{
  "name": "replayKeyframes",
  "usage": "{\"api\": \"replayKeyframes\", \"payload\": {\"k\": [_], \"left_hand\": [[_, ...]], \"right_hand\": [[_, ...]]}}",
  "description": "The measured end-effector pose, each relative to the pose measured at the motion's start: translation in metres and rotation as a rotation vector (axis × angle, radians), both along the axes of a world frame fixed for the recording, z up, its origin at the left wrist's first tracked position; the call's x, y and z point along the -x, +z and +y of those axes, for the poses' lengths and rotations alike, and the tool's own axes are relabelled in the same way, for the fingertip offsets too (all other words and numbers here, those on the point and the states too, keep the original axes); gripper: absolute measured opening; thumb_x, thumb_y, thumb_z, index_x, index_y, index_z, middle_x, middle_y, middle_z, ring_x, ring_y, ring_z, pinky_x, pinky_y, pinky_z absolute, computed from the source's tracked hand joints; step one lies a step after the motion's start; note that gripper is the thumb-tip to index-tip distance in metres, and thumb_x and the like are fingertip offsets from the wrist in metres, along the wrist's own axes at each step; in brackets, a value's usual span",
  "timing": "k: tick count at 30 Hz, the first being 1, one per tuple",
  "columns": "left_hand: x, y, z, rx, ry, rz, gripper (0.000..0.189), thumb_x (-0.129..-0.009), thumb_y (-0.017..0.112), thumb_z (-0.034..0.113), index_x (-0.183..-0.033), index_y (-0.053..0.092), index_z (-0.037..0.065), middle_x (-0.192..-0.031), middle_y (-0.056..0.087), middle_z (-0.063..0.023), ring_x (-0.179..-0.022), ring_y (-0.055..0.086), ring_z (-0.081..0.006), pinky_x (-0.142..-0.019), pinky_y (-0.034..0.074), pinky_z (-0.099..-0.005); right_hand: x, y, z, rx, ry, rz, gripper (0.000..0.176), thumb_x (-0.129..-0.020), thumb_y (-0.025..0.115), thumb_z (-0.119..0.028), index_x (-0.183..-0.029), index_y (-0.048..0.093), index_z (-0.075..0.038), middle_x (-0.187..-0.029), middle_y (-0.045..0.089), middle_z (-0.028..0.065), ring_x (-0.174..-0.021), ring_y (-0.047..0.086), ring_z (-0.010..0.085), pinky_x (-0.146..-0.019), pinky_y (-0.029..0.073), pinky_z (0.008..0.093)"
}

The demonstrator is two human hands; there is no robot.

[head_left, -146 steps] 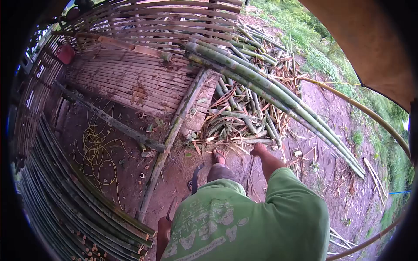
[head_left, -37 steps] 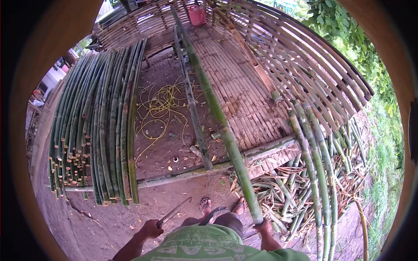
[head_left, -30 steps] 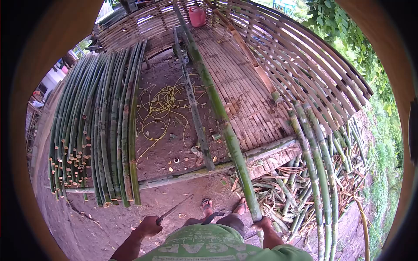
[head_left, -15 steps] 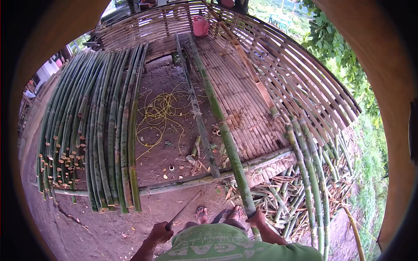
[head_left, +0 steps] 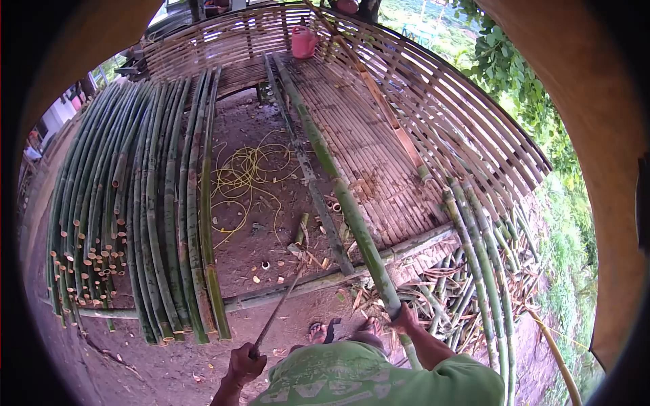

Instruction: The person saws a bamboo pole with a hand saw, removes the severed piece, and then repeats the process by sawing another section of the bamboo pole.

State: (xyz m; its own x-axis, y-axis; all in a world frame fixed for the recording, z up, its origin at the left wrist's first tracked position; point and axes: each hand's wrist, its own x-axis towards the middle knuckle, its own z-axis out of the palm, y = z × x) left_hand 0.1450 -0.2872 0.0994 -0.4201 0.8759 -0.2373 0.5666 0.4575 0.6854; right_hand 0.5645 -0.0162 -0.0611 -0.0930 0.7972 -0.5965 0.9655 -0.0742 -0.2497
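My left hand [head_left: 245,365] is closed around the handle of a long, narrow machete [head_left: 279,308], whose blade points forward and slightly right over the ground. My right hand [head_left: 405,319] is wrapped round the near end of a long green bamboo pole [head_left: 349,206]. This pole slants away from me over a crosswise bamboo beam [head_left: 311,283], its far end by the slatted platform [head_left: 379,196]. Left of it, a thinner dark pole [head_left: 315,183] runs almost alongside.
Many cut bamboo poles [head_left: 159,223] lie in rows at the left. A yellow hose or rope [head_left: 247,172] is coiled on the dirt. Split bamboo scraps [head_left: 447,291] and several leaning poles [head_left: 481,250] are at the right. A red jug [head_left: 304,43] stands on the platform.
The machete in my left hand has swung forward and up, its tip now near the crosswise beam. My right hand keeps its hold on the bamboo pole. The view has shifted slightly.
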Motion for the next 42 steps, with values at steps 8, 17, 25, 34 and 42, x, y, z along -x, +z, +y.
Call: {"api": "replayKeyframes", "payload": {"k": [8, 17, 25, 34, 42], "left_hand": [[0.015, -0.001, 0.036, -0.031, -0.103, 0.01, 0.032, -0.07, 0.075, 0.026, -0.07, 0.051, 0.005, -0.052, 0.052, -0.0086, -0.047, 0.054, -0.022, -0.048, 0.046, -0.0353], [-0.001, -0.008, 0.126, 0.067, -0.382, -0.122, 0.024, -0.075, 0.068, 0.017, -0.069, 0.049, 0.004, -0.056, 0.052, -0.0129, -0.049, 0.054, -0.0265, -0.05, 0.044, -0.0359], [-0.017, -0.074, 0.208, -0.024, -0.685, -0.011, 0.018, -0.076, 0.062, 0.014, -0.072, 0.047, 0.007, -0.055, 0.05, -0.0113, -0.05, 0.055, -0.03, -0.049, 0.043, -0.0401], [-0.041, -0.148, 0.273, -0.152, -0.687, -0.091, 0.017, -0.08, 0.059, 0.014, -0.071, 0.046, 0.009, -0.051, 0.044, -0.006, -0.044, 0.047, -0.0208, -0.045, 0.038, -0.0358], [-0.031, -0.183, 0.266, -0.075, -0.597, -0.195, 0.02, -0.079, 0.061, 0.013, -0.068, 0.044, 0.01, -0.052, 0.041, -0.0023, -0.044, 0.041, -0.0167, -0.044, 0.036, -0.0335]], "right_hand": [[0.064, -0.05, 0.026, 0.02, 0.069, 0.061, 0.106, -0.049, 0.089, -0.032, -0.134, 0.032, -0.008, -0.109, 0.063, 0.0211, -0.105, 0.06, 0.0369, -0.089, 0.049, 0.0453], [0.085, -0.008, 0.021, 0.057, -0.108, 0.059, 0.075, -0.05, 0.089, -0.029, -0.108, 0.047, -0.004, -0.092, 0.065, 0.0195, -0.087, 0.064, 0.0369, -0.074, 0.052, 0.0463], [0.081, -0.01, 0.023, 0.111, -0.141, 0.091, 0.066, -0.059, 0.077, -0.015, -0.115, 0.044, -0.001, -0.1, 0.064, 0.0215, -0.093, 0.065, 0.0377, -0.076, 0.054, 0.0462], [0.079, -0.013, 0.026, 0.166, -0.149, 0.123, 0.065, -0.062, 0.077, -0.018, -0.115, 0.044, -0.001, -0.099, 0.064, 0.0215, -0.094, 0.065, 0.0385, -0.079, 0.053, 0.0463], [0.082, 0.004, 0.028, 0.167, -0.146, 0.109, 0.069, -0.061, 0.079, -0.028, -0.116, 0.045, -0.002, -0.099, 0.065, 0.0199, -0.095, 0.065, 0.0366, -0.08, 0.053, 0.0454]]}}
